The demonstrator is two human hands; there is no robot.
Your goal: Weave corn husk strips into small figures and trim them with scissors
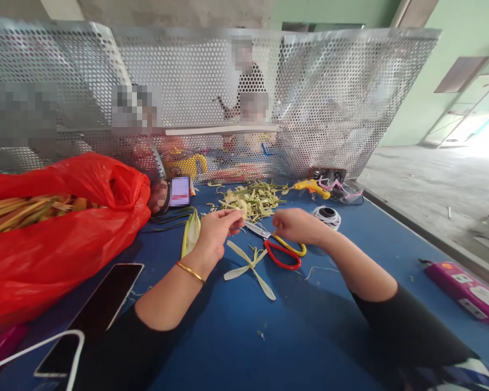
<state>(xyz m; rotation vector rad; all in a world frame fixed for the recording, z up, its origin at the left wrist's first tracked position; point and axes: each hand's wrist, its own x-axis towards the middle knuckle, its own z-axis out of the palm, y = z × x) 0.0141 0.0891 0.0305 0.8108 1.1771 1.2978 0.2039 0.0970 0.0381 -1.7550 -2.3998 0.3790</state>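
My left hand (219, 232), with a gold bangle at the wrist, pinches a small pale piece (242, 207) between thumb and fingertips. To its right, my right hand (293, 225) is closed with fingers curled; anything inside is too small to make out. Scissors (282, 255) with one red and one yellow handle loop lie between and below the hands. A cross-shaped piece of pale husk strips (250, 266) rests flat on the blue table (244, 331). Beyond the hands is a pile of green-yellow plant scraps (255, 198). Close to my left hand lies a folded pale leaf (192, 234).
A red bag (65, 255) of dried strips and a dark phone (106, 298) are on the left. A yellow glue gun (313, 188), pink glasses (344, 191), white thread (327, 217) and a purple box (468, 288) are on the right. A perforated metal screen (187, 81) stands behind.
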